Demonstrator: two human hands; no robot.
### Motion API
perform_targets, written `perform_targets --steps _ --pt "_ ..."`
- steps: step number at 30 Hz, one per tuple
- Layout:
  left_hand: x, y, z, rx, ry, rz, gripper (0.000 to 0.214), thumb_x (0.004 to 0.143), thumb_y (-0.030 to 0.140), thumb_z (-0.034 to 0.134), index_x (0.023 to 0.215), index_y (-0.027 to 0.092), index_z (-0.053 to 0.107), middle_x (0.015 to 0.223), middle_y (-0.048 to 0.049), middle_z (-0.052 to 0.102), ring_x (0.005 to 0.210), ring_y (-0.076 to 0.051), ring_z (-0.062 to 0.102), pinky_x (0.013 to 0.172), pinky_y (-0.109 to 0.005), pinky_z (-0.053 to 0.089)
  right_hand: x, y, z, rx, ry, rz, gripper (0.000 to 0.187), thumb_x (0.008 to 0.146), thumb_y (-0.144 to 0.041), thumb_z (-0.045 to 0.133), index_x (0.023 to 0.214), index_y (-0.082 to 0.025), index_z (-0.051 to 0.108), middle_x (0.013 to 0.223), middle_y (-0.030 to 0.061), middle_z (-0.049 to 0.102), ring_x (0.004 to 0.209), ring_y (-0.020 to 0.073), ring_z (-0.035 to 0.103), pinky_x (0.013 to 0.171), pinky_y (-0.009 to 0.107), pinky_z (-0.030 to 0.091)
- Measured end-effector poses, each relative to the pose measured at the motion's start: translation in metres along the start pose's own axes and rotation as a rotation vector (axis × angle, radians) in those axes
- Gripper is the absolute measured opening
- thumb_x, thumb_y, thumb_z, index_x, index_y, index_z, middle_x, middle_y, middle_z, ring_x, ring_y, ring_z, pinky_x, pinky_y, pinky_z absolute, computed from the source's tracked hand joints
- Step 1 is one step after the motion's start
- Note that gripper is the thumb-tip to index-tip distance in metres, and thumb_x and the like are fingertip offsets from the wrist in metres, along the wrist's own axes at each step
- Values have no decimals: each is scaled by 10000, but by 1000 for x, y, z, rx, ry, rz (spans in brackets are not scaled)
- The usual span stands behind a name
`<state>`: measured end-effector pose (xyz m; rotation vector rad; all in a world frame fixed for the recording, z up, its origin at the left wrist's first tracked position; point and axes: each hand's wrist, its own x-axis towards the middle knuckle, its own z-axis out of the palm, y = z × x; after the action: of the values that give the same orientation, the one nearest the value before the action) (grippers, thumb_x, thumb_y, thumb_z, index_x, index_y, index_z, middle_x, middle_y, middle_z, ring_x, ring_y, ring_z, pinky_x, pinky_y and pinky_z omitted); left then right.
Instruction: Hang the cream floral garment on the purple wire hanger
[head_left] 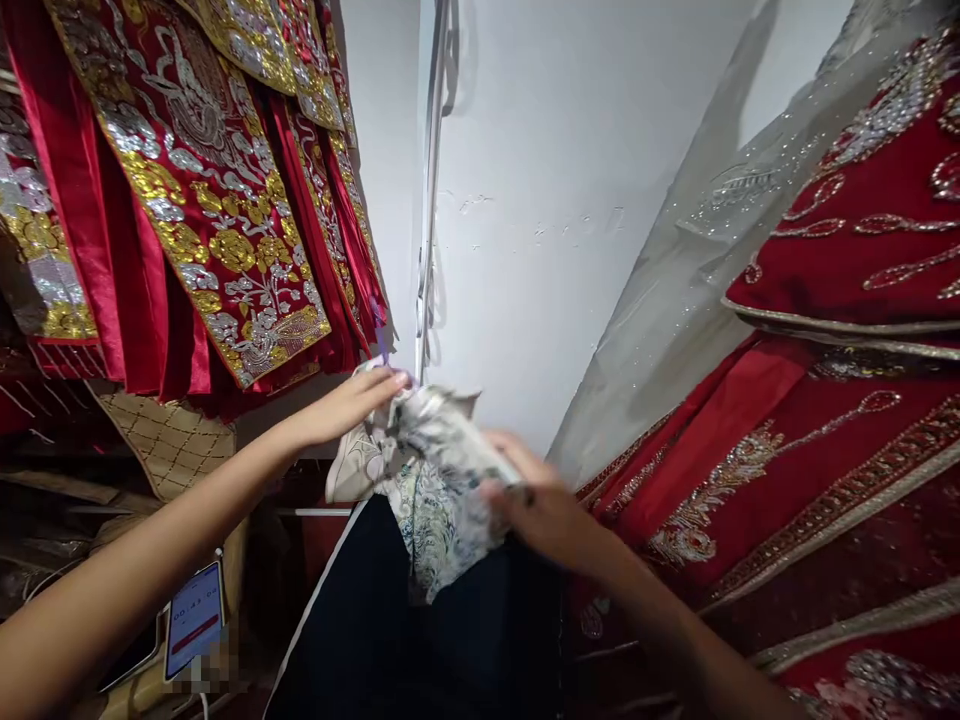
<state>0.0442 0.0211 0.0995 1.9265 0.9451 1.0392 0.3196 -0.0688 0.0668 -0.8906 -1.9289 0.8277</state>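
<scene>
A pale cloth with a green and grey floral print is bunched up between both hands at the middle of the view. My left hand reaches forward and pinches its upper left edge. My right hand grips the cloth's right side with curled fingers, slightly blurred. Below the cloth lies a dark navy fabric with a white edge.
Red garments with gold and silver embroidery hang at the upper left. More red embroidered fabric and a sheer sparkly veil fill the right. A white wall with a vertical rail stands ahead. A phone lies at the lower left.
</scene>
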Motion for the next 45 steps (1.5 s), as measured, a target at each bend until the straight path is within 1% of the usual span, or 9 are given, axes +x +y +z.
perform_targets --steps 5,11,14,18,23,26,34,40,45 --pt "-20 -5 25 -218 -60 -214 178 756 297 644 860 160 602 1003 -72 689 910 -217 643 803 -318 490 1 -10 26 -177 -568 -201 945 728 -457 785 1527 -249 327 1449 105 465 1281 281 510 1084 347 400" --pt "-70 36 2 136 -420 -181 150 770 119 497 854 196 595 914 -2 687 890 -188 625 818 -276 464 45 49 -8 -342 121 -63 894 813 -450 697 1554 -310 218 1620 91 150 1468 309 205 1157 485 272" --pt "-77 47 -15 215 -427 -183 182 795 103 434 825 204 583 884 8 686 853 -176 631 784 -263 471 56 64 -23 -243 -59 -28 573 866 -494 616 1364 -217 551 1408 116 506 1279 300 475 1035 414 411" --pt "-55 23 -40 297 -204 -99 168 774 103 417 742 194 554 829 -4 676 792 -174 623 743 -271 478 67 54 -33 -82 -273 53 417 891 -521 573 785 -140 706 766 30 654 762 182 604 737 288 470" --pt "-24 -4 -54 519 451 173 174 804 203 545 956 189 629 999 -52 672 931 -212 616 850 -317 465 123 51 -36 296 130 149 383 698 -515 777 742 -140 710 720 37 687 690 181 627 661 283 480" --pt "-27 -11 -36 601 580 287 175 874 249 523 997 199 637 981 -53 663 908 -203 608 839 -305 447 158 64 -40 540 326 208 397 592 -470 856 741 -130 715 655 57 697 620 203 648 623 313 510" --pt "-41 -83 57 499 -6 -43 531 947 348 430 1470 287 366 776 -4 642 620 -189 576 581 -259 349 113 99 -52 656 424 220 393 650 -480 832 796 -142 695 699 64 723 626 207 675 596 299 541" --pt "-48 -131 120 453 -6 -132 302 940 425 443 781 208 582 634 -29 558 636 -215 555 610 -285 342 100 120 -51 267 584 128 381 775 -537 683 835 -161 674 755 30 675 752 197 631 749 323 515" --pt "-76 -149 145 126 122 -221 359 981 442 343 764 221 525 702 -52 642 688 -234 620 682 -327 431 69 134 -8 -273 1028 -24 308 824 -342 602 1095 -197 627 1175 112 568 1140 245 497 1008 412 386"
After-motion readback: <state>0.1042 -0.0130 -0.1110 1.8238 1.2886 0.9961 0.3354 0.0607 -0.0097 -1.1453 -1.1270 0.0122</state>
